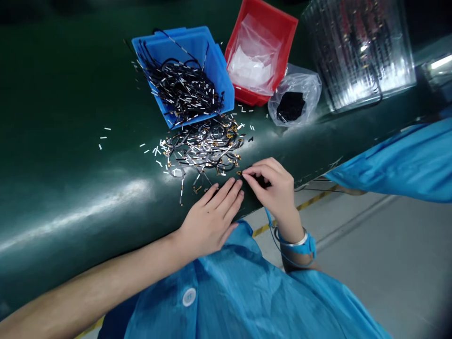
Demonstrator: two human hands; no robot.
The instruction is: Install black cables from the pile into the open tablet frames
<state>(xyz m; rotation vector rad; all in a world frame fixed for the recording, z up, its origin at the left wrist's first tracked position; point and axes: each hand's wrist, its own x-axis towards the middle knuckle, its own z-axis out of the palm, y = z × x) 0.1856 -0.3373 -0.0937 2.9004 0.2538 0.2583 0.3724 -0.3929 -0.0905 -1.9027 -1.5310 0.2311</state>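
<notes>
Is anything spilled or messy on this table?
Yes. Tiny white strips lie scattered over the green table, some far from the cable pile before the blue bin. The right hand pinches one cable.

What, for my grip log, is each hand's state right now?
Left hand: open, lying flat on the green table, holding nothing.
Right hand: grip pinched shut on a small gold-tipped cable piece.
</notes>
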